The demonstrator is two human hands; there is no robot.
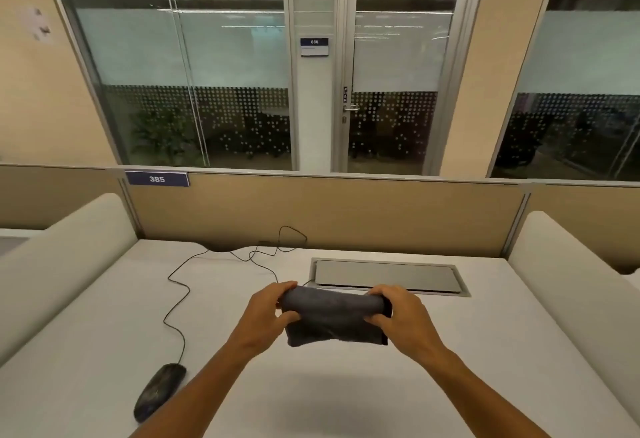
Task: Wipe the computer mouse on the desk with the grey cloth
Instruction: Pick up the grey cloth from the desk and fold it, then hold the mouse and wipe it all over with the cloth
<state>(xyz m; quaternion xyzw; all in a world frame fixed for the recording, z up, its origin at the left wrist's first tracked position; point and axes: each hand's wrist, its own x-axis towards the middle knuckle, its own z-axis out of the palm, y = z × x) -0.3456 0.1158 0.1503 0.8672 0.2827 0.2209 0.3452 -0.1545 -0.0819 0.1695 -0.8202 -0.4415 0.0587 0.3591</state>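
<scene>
A folded grey cloth (332, 316) hangs in the air above the middle of the white desk (450, 351). My left hand (266, 316) grips its left end and my right hand (398, 316) grips its right end. The black computer mouse (160, 391) lies on the desk at the lower left, well apart from both hands. Its thin black cable (178, 299) winds back towards the partition.
A grey cable hatch (388, 276) is set into the desk behind the cloth. A beige partition (329, 212) closes the far edge, with white rounded dividers (69, 257) on the left and right (571, 281). Glass walls and a door stand beyond.
</scene>
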